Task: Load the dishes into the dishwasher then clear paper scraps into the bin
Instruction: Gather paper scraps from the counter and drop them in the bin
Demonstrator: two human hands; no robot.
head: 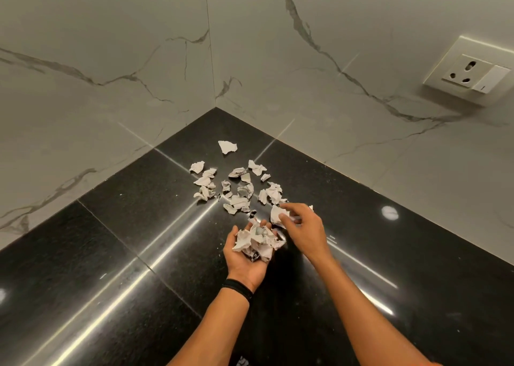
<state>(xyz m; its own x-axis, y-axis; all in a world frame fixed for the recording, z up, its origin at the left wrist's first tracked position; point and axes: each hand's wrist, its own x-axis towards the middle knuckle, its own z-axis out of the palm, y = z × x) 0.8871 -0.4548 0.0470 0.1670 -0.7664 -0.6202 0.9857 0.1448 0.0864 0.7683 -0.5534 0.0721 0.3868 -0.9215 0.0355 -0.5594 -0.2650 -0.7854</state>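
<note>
Several crumpled white paper scraps [239, 190] lie scattered on the black granite counter [116, 226] near its inner corner. My left hand [242, 265] is turned palm up just above the counter and cups a bunch of gathered scraps [257, 242] with curled fingers. My right hand [303, 226] reaches in from the right, its thumb and fingers pinching one larger scrap [276, 215] at the near edge of the pile. One flat scrap [227, 146] lies apart, closest to the corner. No dishwasher, dishes or bin are in view.
Marble-patterned wall tiles [111, 73] close the counter on the left and back right, meeting at the corner. A white wall socket with a switch [470, 73] sits on the right wall. A black band circles my left wrist [237, 287].
</note>
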